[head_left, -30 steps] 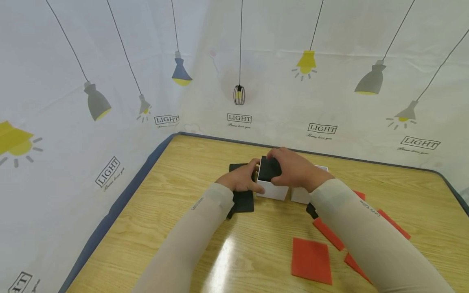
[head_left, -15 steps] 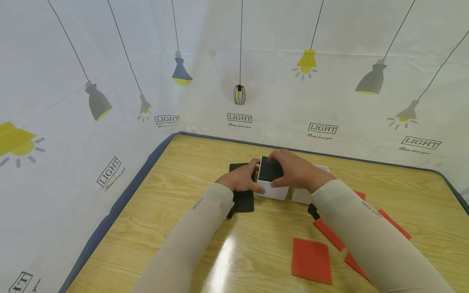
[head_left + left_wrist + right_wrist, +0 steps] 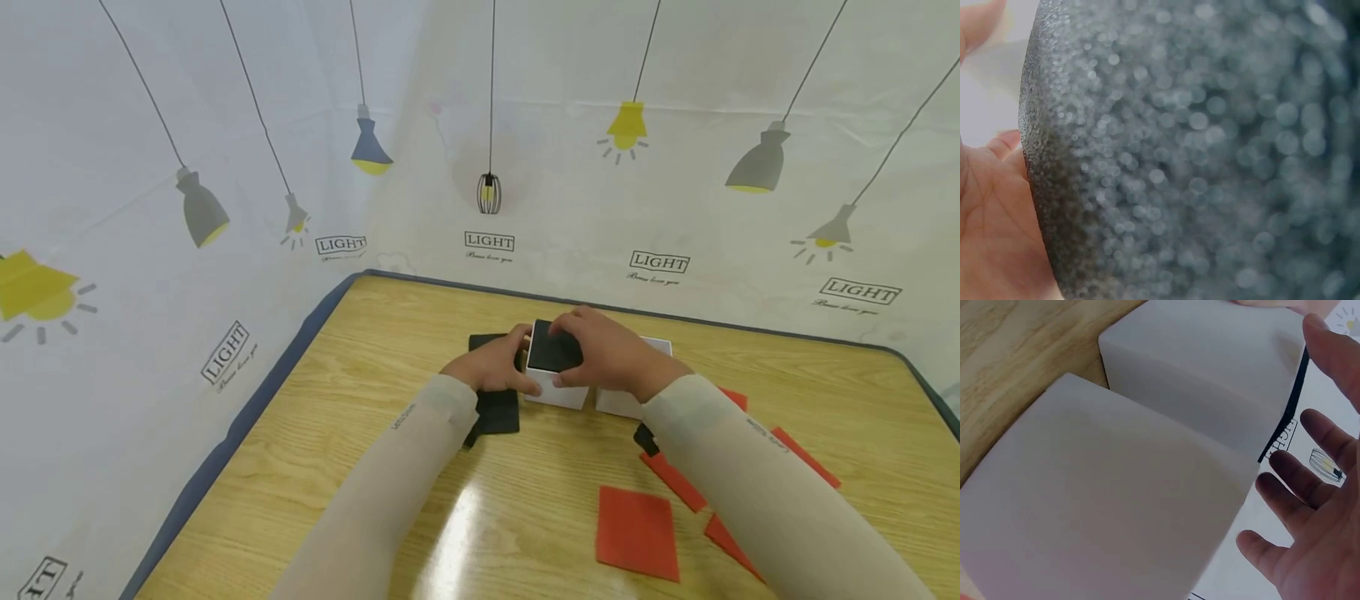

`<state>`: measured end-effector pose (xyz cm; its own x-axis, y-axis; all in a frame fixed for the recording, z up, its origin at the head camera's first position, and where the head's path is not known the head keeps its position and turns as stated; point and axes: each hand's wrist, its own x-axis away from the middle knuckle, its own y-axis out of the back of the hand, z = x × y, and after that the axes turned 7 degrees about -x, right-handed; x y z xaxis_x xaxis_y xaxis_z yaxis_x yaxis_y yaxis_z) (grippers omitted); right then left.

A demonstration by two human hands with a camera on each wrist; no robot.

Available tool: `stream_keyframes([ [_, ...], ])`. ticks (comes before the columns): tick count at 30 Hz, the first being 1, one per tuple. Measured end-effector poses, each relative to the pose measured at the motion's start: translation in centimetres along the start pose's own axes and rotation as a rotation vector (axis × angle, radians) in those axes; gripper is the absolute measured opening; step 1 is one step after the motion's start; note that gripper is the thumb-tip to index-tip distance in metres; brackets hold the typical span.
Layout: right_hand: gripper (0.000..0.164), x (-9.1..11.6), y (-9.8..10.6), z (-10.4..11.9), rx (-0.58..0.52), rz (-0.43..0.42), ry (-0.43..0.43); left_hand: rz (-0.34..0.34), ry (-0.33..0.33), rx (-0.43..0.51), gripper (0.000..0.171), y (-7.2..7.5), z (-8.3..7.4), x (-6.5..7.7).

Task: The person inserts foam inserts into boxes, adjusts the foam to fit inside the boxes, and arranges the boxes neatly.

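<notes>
Your left hand (image 3: 491,367) grips the black-topped white box (image 3: 555,392) from its left, while your right hand (image 3: 615,350), fingers spread, arches over it from the right, perhaps touching, so it sits between them.

Boxed "LIGHT" (image 3: 490,242) repeated on white wall covering (image 3: 558,208), "love you" (image 3: 501,258) beneath, sleeve lettering (image 3: 403,417) blurred

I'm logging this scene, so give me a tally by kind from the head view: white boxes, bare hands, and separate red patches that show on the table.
White boxes: 2
Bare hands: 2
Red patches: 5 (the right sleeve could hide where some join)
Total: 9
</notes>
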<state>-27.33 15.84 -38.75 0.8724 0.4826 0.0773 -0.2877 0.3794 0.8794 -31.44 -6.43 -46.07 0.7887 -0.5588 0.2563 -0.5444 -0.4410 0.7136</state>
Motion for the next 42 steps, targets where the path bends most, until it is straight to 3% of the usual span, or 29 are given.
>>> stream_keyframes([
  [8, 0.066, 0.8, -0.3, 0.5, 0.034, -0.044, 0.040, 0.010, 0.006, -0.009, 0.104, 0.0, -0.1, 0.0],
  [20, 0.055, 1.7, -0.6, 1.0, 0.073, -0.024, 0.096, 0.008, 0.028, -0.021, 0.104, 0.2, -0.5, 0.3],
  [42, 0.046, 1.6, -0.9, 1.0, 0.079, 0.000, 0.093, 0.012, 0.033, -0.009, 0.103, 0.1, -0.3, 0.0],
])
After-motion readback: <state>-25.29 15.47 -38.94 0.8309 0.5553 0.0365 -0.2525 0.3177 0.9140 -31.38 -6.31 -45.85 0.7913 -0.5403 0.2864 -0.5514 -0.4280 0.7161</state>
